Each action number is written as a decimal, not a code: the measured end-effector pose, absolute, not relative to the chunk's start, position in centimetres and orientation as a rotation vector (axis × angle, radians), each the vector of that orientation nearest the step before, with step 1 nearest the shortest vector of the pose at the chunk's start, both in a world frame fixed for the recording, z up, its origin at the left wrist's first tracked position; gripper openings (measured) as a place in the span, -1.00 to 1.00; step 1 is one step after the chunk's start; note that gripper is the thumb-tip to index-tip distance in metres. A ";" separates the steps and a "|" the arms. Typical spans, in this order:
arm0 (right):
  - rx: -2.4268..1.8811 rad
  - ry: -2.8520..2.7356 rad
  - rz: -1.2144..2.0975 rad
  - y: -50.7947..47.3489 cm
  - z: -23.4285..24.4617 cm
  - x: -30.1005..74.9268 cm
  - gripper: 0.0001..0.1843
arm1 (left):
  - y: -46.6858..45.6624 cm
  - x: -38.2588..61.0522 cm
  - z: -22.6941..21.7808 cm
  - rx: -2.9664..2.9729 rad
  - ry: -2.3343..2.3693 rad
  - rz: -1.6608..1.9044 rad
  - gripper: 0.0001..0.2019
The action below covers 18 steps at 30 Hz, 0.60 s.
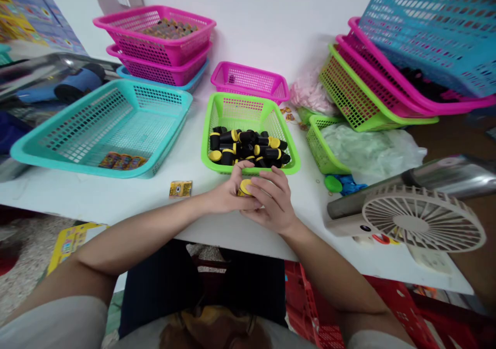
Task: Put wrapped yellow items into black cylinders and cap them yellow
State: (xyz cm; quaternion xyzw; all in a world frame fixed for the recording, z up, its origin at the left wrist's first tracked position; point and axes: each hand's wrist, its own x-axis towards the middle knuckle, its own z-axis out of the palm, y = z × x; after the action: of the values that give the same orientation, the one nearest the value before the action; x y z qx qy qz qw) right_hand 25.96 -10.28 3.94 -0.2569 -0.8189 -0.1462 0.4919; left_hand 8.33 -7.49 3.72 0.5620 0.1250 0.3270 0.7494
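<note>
My left hand (227, 194) and my right hand (271, 202) meet at the table's near edge, fingers curled round one small black item with a yellow cap (245, 186). Just beyond them stands a green basket (219, 119) holding several of the same black and yellow items (248, 146). A small yellow printed packet (180, 189) lies on the white table (116, 196) to the left of my hands. A teal basket (155, 106) further left holds a few more printed packets (122, 161).
Stacked pink baskets (155, 39) stand at the back left, a small pink basket (250, 80) behind the green one. Tilted green, pink and blue baskets (387, 80) lean at the right. A small fan (420, 222) sits at the right near edge, beside a bagged green basket (318, 147).
</note>
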 end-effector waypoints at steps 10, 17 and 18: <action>-0.509 -1.961 -0.309 -9.9 4.3 25.2 -0.43 | -7.5 7.9 5.1 1.318 0.201 0.683 -0.32; -0.494 -1.996 -0.209 -10.3 4.1 25.2 -0.48 | -7.2 7.7 4.2 1.292 0.044 0.571 -0.23; -0.513 -2.012 -0.226 -10.4 4.1 25.3 -0.52 | -7.2 7.7 4.1 1.306 0.081 0.589 -0.21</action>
State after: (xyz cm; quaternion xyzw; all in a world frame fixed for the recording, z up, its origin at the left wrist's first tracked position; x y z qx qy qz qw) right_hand 25.26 -10.36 4.06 -0.2122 -0.8327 -0.0936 0.5027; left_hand 7.68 -7.22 4.09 0.5983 0.0371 0.2701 0.7534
